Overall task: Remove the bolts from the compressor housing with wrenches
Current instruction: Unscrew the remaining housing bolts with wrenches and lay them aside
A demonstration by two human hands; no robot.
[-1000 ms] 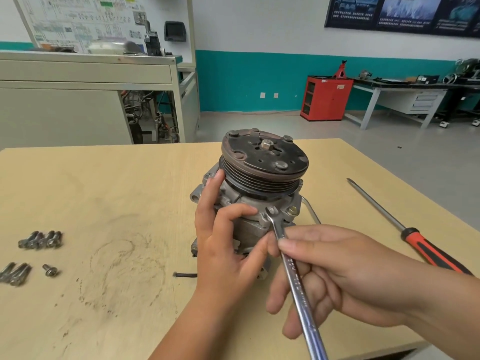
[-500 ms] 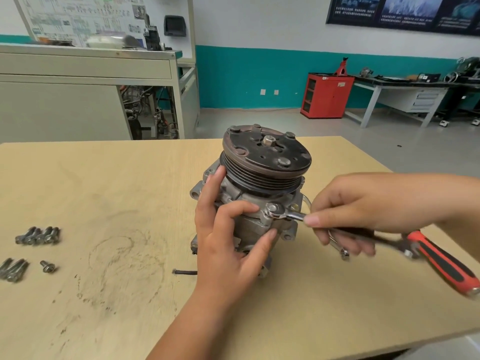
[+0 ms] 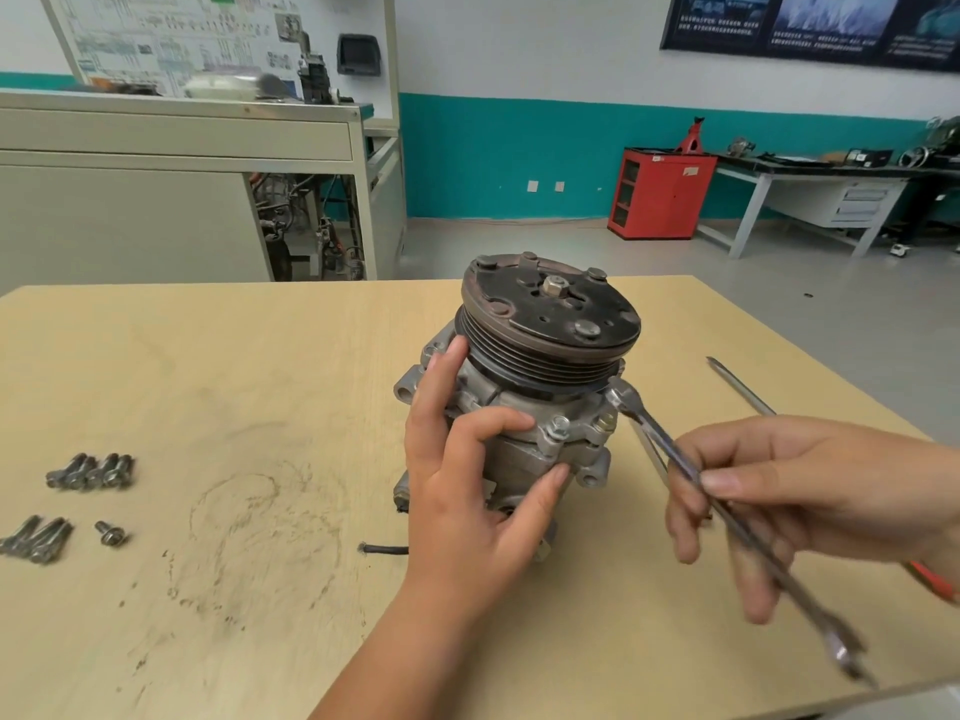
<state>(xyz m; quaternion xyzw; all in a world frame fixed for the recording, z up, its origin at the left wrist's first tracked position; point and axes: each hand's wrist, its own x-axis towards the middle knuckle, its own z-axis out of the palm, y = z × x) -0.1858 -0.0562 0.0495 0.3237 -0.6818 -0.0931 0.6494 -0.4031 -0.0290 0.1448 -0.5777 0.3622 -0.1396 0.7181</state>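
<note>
The grey compressor (image 3: 524, 449) stands upright mid-table with its dark pulley (image 3: 550, 324) on top. My left hand (image 3: 467, 480) grips the housing from the front left, thumb and fingers wrapped around it. A bolt (image 3: 559, 425) sits in the front flange, uncovered. My right hand (image 3: 795, 491) pinches the shaft of a steel wrench (image 3: 675, 459). The wrench's open head (image 3: 621, 394) lies off the bolt, up against the housing's right side under the pulley.
Several removed bolts lie at the left in two groups (image 3: 91, 472) (image 3: 36, 540), with one short bolt (image 3: 110, 532) beside them. A long screwdriver (image 3: 740, 387) with a red handle lies on the right, partly behind my right hand. A short black hose piece (image 3: 382, 549) lies by my left wrist.
The wrench swung counter-clockwise round the front bolt, then came off it. Its head now sits to the right of the bolt, and my right hand has dropped lower.
</note>
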